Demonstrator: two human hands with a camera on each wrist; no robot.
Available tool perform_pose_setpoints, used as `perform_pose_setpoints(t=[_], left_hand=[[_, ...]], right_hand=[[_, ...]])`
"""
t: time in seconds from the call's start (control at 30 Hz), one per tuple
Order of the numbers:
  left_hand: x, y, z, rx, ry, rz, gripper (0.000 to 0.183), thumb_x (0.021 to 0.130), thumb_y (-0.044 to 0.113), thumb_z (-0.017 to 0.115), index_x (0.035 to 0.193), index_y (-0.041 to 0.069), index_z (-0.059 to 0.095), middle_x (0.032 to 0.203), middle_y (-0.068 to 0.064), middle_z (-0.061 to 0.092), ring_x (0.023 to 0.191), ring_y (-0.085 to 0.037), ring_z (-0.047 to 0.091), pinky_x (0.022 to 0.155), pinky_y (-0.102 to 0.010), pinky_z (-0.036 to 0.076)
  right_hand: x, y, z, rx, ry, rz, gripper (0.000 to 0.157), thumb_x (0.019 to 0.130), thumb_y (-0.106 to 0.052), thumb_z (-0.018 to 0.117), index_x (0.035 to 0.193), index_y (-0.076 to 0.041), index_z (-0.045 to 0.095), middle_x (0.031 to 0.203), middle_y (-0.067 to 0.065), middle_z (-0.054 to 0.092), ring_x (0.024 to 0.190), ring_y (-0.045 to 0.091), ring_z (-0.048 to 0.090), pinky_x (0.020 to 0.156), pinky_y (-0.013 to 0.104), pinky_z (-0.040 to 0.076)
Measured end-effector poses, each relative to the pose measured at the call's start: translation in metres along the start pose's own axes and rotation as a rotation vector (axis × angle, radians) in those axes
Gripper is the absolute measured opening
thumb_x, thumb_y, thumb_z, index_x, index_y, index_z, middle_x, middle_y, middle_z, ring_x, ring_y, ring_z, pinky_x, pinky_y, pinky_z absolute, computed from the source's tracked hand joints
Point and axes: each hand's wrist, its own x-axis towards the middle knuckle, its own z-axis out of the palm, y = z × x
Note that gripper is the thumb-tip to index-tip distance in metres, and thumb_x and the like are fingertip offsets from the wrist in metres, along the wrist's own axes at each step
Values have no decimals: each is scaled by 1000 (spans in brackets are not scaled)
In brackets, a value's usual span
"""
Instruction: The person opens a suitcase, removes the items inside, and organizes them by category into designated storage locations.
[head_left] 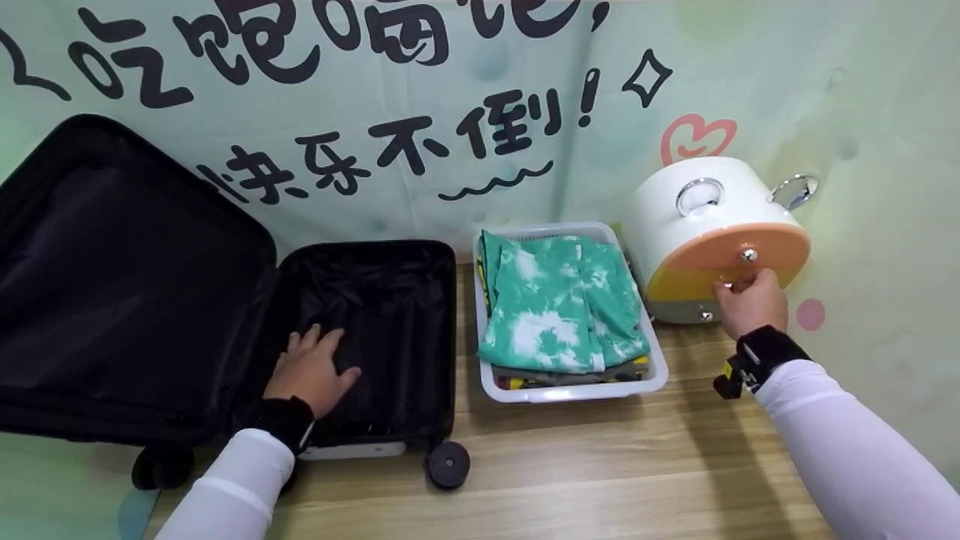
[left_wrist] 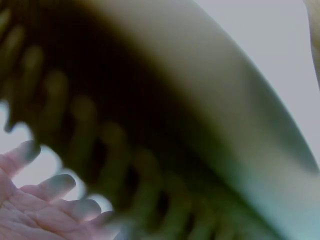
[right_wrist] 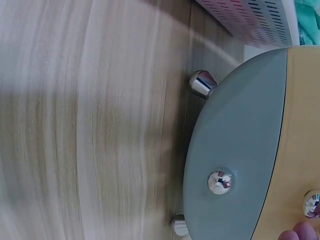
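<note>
At the right in the head view, my right hand (head_left: 752, 300) pinches a small silver knob on the yellow middle drawer (head_left: 679, 285) of a round white cabinet (head_left: 671, 199). The right wrist view has its fingertips (right_wrist: 304, 230) right beside that drawer knob (right_wrist: 312, 204). Below is a grey drawer (right_wrist: 235, 135) with its own knob (right_wrist: 220, 182); above, an orange drawer (head_left: 709, 247). My left hand (head_left: 311, 367), fingers spread, is over the near left part of an open black suitcase (head_left: 390, 315). Dark, blurred zipper teeth (left_wrist: 110, 150) cross the left wrist view.
Between suitcase and cabinet stands a white plastic basket (head_left: 574, 392) of folded clothes, a green-and-white tie-dyed garment (head_left: 559, 300) on top. The suitcase's raised lid (head_left: 127, 285) leans left. A wheel (head_left: 448, 465) sticks out in front. Behind is a printed cloth backdrop (head_left: 420, 202).
</note>
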Motion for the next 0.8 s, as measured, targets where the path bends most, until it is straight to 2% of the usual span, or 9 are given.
perform_pose_setpoints(t=[0.13,0.4,0.57,0.8], left_hand=[[0,-2,1,-4,1,-1,74,103,32,68,161,-3,38,166,-39,21,151,-65,11,118,-77,16],[-1,-6,4,-2,4,-5,74,103,32,68,161,-3,38,165,-40,22,151,-65,12,117,-78,16],[0,-6,4,3,7,-7,74,102,32,69,160,-3,40,164,-40,23,150,-66,13,117,-79,17],[1,-5,5,4,-6,-11,74,102,32,69,160,-3,39,165,-40,23,150,-66,13,117,-78,17]], right_hand=[[3,1,4,-16,8,-2,44,104,-31,63,127,4,50,119,18,59,107,34,57,85,36,45],[6,5,5,-67,-5,-18,31,104,-30,61,112,0,56,113,20,62,104,38,58,85,41,45],[6,6,5,-78,-9,-12,32,104,-32,60,110,-1,56,111,20,62,104,38,58,83,41,46],[-3,12,0,-73,0,-2,42,103,-35,63,119,3,58,117,23,66,106,38,61,81,38,49]])
